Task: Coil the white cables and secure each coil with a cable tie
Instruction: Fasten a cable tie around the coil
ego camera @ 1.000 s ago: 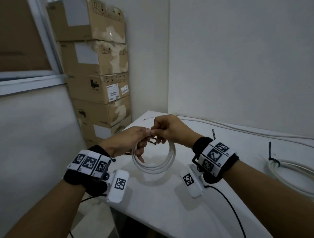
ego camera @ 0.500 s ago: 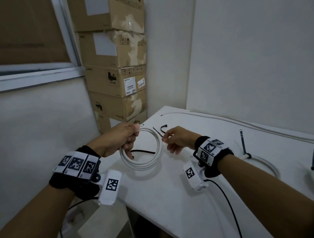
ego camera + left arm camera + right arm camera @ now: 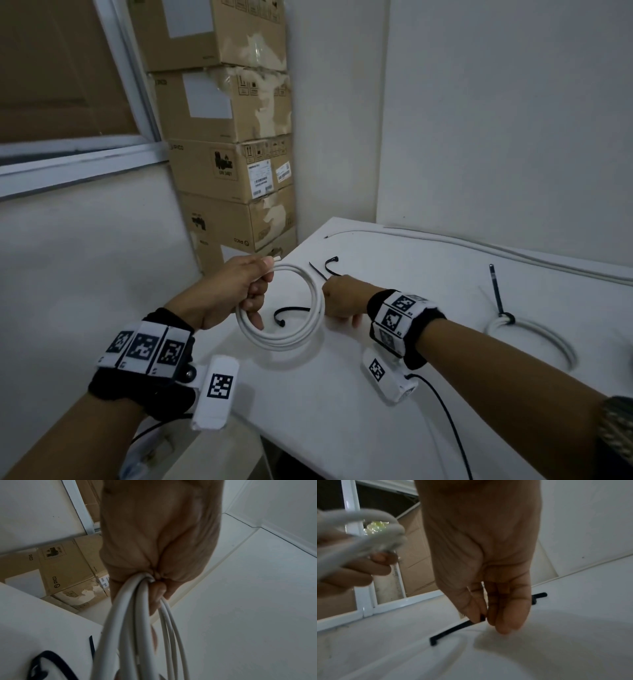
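My left hand (image 3: pixel 245 287) grips a coil of white cable (image 3: pixel 291 337) at its top-left and holds it upright just above the white table (image 3: pixel 342 394). In the left wrist view the fingers (image 3: pixel 154 563) wrap several loops (image 3: pixel 130 628). My right hand (image 3: pixel 337 296) is down on the table right of the coil. Its thumb and forefinger pinch a black cable tie (image 3: pixel 453 628) that lies flat. Another black tie (image 3: pixel 331 265) curls just beyond the hand, and a third (image 3: pixel 289 312) shows through the coil.
A tied coil (image 3: pixel 534 339) with a black tie (image 3: pixel 496 291) lies at the right. A long loose white cable (image 3: pixel 479 245) runs along the wall. Stacked cardboard boxes (image 3: pixel 233 171) stand past the table's left corner, whose edge is under my left wrist.
My right hand let go of the coil and dropped to the table onto a black tie. The left hand now holds the coil alone and has swung it left.
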Tool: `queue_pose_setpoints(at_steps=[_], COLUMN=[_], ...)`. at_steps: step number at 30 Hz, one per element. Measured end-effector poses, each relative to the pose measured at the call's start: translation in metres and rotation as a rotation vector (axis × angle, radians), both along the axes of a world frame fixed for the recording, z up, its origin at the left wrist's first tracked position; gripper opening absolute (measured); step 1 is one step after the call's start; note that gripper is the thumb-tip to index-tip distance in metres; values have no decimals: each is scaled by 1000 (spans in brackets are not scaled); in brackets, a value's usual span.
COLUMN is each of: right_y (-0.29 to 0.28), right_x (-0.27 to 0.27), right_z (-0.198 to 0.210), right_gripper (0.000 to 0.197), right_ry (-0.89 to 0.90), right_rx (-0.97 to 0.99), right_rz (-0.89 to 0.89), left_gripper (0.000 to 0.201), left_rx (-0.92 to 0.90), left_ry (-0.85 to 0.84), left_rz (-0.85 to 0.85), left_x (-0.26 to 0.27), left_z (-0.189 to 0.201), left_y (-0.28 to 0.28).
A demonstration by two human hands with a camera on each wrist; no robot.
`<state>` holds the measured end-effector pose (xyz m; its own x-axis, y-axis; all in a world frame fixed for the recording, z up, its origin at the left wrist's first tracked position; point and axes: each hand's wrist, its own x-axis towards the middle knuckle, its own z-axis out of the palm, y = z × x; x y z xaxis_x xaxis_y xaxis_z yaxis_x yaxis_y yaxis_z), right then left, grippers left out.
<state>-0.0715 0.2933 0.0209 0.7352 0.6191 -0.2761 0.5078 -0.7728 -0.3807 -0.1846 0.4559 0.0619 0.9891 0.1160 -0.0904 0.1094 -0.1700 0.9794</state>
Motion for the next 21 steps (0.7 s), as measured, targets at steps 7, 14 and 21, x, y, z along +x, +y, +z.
queue_pose_setpoints(at_steps=[7,14,21], right_y=[-89,-186,-250], right_x=[-7,-53,-88], right_z=[48,73,73], right_gripper=[20,35,22], right_ry=[-83,-223,-99], right_rx=[497,981,943], right_rz=[-322,-408,-353], left_gripper=[31,30,29], left_rx=[-28,-34,83], left_ry=[-42,-83,-101], left_rz=[-13,-70,-119], left_x=[14,33,46], left_z=[10,23,26], left_y=[-35,-102,-187])
